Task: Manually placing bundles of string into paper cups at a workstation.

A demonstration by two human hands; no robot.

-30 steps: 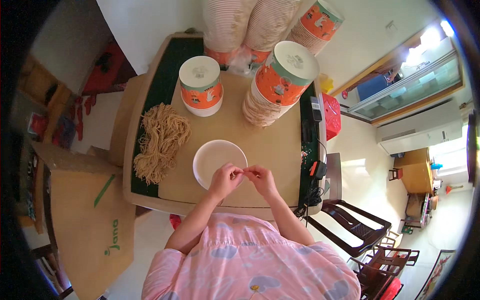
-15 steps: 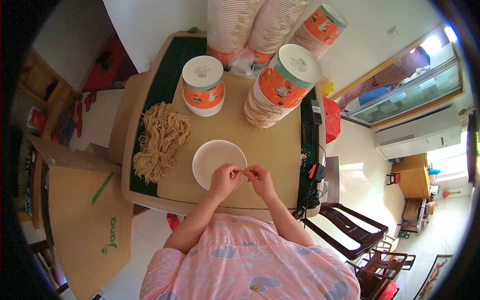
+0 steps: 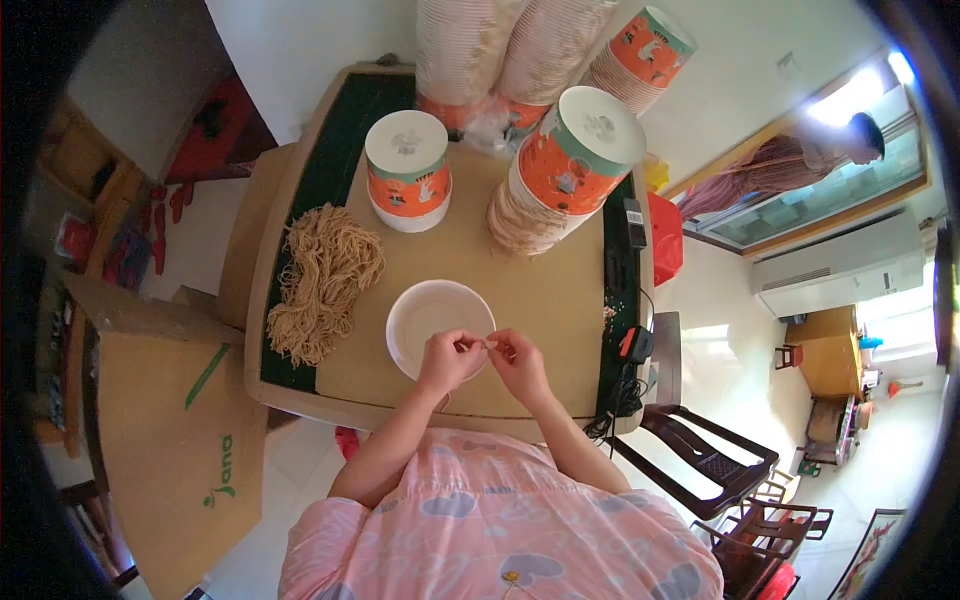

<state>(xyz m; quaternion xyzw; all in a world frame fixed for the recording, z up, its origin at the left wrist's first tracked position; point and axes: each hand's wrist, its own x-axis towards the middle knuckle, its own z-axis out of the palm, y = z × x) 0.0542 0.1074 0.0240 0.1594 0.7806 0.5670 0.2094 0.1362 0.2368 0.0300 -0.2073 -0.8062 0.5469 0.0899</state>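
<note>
My left hand (image 3: 449, 360) and my right hand (image 3: 518, 362) meet over the near right rim of a white round container (image 3: 415, 313), seen open from above. Both are closed in a pinch, fingertips nearly touching, on a thin tan string; its detail is too small to make out. A short piece of string (image 3: 443, 403) shows below my left wrist. To the left lies a loose bundle of tan strings (image 3: 325, 285). Beyond the container, a short stack of orange and green paper buckets (image 3: 408, 185) stands upside down. A taller stack (image 3: 570, 165) at its right has tan strings hanging along its side.
More stacked white paper buckets (image 3: 465, 50) in clear plastic line the table's back. Black cables and a power adapter (image 3: 634, 225) run along the right edge. A cardboard box (image 3: 180, 450) stands left, a dark wooden chair (image 3: 700, 460) right. Another person (image 3: 780, 165) is at the far right.
My fingers have shifted slightly in their pinch, and a bit of string now shows below my left wrist. The person at the far right has moved, and their head is now in view.
</note>
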